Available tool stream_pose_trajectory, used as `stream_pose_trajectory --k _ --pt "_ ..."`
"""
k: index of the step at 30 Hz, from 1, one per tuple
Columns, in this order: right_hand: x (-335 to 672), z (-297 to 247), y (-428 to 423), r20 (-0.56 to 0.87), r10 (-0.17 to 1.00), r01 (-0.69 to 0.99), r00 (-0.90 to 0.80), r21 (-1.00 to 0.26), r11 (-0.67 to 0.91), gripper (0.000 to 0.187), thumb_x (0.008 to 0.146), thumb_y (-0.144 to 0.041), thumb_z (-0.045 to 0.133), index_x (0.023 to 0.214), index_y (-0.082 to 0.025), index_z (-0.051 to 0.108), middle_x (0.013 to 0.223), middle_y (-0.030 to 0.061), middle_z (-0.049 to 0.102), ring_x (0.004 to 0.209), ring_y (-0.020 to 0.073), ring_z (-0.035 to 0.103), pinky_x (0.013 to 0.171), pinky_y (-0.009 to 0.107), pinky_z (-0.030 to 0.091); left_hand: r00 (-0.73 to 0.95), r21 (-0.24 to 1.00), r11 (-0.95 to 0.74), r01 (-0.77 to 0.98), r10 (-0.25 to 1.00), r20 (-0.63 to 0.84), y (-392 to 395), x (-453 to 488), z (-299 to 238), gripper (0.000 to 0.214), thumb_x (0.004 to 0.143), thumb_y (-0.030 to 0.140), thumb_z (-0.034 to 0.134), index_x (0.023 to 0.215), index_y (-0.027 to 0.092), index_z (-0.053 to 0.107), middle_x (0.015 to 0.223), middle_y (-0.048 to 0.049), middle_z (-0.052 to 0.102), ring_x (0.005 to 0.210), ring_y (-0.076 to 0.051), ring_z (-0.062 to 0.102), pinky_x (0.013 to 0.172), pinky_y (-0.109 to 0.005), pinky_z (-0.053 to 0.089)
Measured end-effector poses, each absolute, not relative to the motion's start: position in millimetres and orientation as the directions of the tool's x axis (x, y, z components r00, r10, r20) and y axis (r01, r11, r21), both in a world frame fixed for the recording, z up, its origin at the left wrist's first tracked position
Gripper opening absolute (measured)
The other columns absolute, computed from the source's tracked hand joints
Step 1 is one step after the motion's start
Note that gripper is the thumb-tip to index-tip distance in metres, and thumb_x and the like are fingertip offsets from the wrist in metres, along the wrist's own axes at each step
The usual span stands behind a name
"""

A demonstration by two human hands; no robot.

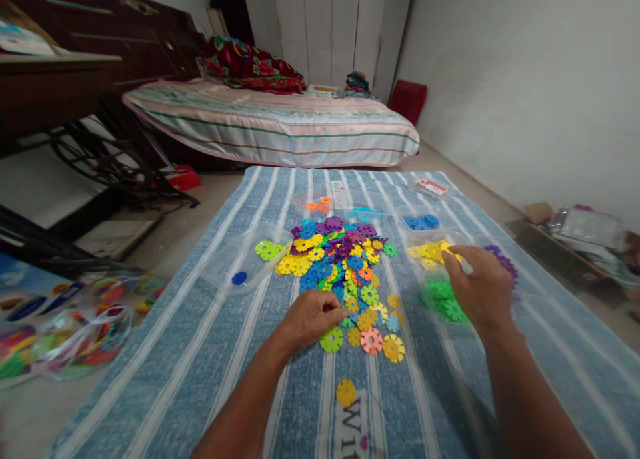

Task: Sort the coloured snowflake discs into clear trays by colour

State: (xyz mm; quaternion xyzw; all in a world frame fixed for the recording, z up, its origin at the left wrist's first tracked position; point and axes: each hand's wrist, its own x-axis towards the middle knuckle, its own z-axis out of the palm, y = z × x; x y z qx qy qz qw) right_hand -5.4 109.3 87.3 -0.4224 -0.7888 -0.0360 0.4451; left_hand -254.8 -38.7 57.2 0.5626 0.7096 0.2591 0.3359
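A heap of coloured plastic snowflake discs (340,262) lies on a blue striped cloth (210,352). My left hand (310,319) rests knuckles-up at the heap's near edge, fingers curled down onto the discs; what it pinches is hidden. My right hand (477,285) hovers over clear trays holding yellow discs (430,252) and green discs (443,302), its fingers curled with the fingertips over the yellow ones. Further trays hold blue discs (423,222) and purple discs (505,262). A lone yellow disc (345,392) lies near me.
A clear tray (245,259) left of the heap holds green discs and a blue one. A bag of coloured pieces (65,325) lies at far left. A bed (280,125) stands beyond the cloth, dark furniture (75,92) at left, a cluttered box (580,239) at right.
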Motion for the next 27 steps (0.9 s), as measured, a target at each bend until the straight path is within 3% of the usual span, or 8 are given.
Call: stream_pose_trajectory --k 3,6,10,17,27 --pt "-1 81 82 0.631 0.649 0.613 -0.425 -0.327 0.72 0.02 0.084 -0.035 0.05 0.083 -0.02 0.064 0.08 0.0045 0.068 0.076 0.0186 0.063 0.071 0.032 0.049 -0.088 0.67 0.213 0.712 0.973 -0.215 -41 -257 59 0.021 0.068 0.034 0.057 0.056 0.017 0.059 0.053 0.004 0.052 0.053 -0.009 0.046 0.05 -0.021 0.026" --pt "-4 63 39 0.409 0.646 0.554 -0.644 -0.332 0.763 0.015 0.085 -0.028 0.049 0.084 -0.022 0.062 0.08 0.003 0.066 0.074 0.0175 0.061 0.067 0.03 0.049 -0.071 0.594 0.22 0.774 0.962 -0.264 -44 -257 61 0.016 0.064 0.032 0.06 0.055 0.019 0.059 0.053 0.0045 0.053 0.054 -0.01 0.046 0.05 -0.022 0.024" --pt "-10 38 2 0.181 0.67 0.603 -0.72 -0.316 0.732 0.011 0.08 -0.018 0.052 0.085 -0.023 0.061 0.086 0.0041 0.063 0.078 0.0201 0.058 0.067 0.032 0.049 -0.088 0.519 0.232 0.823 0.954 -0.287 -47 -255 65 0.013 0.06 0.031 0.064 0.056 0.02 0.057 0.054 0.0047 0.053 0.053 -0.01 0.045 0.049 -0.024 0.021" --pt "-14 23 -4 0.231 0.691 0.633 -0.685 -0.283 0.721 0.019 0.074 -0.016 0.059 0.092 -0.02 0.06 0.106 0.0101 0.059 0.105 0.0285 0.051 0.087 0.043 0.046 -0.075 0.422 0.195 0.886 0.956 -0.283 -49 -253 64 0.015 0.056 0.03 0.068 0.061 0.021 0.057 0.06 0.0033 0.055 0.057 -0.013 0.048 0.05 -0.026 0.02" --pt "-13 21 -7 0.233 0.757 0.67 -0.61 -0.358 0.65 0.022 0.073 -0.017 0.058 0.095 -0.019 0.058 0.11 0.0088 0.057 0.106 0.0255 0.051 0.09 0.04 0.045 -0.025 0.34 0.148 0.929 0.94 -0.34 -48 -256 64 0.021 0.059 0.038 0.066 0.066 0.021 0.056 0.064 0.003 0.057 0.06 -0.013 0.05 0.049 -0.024 0.022"
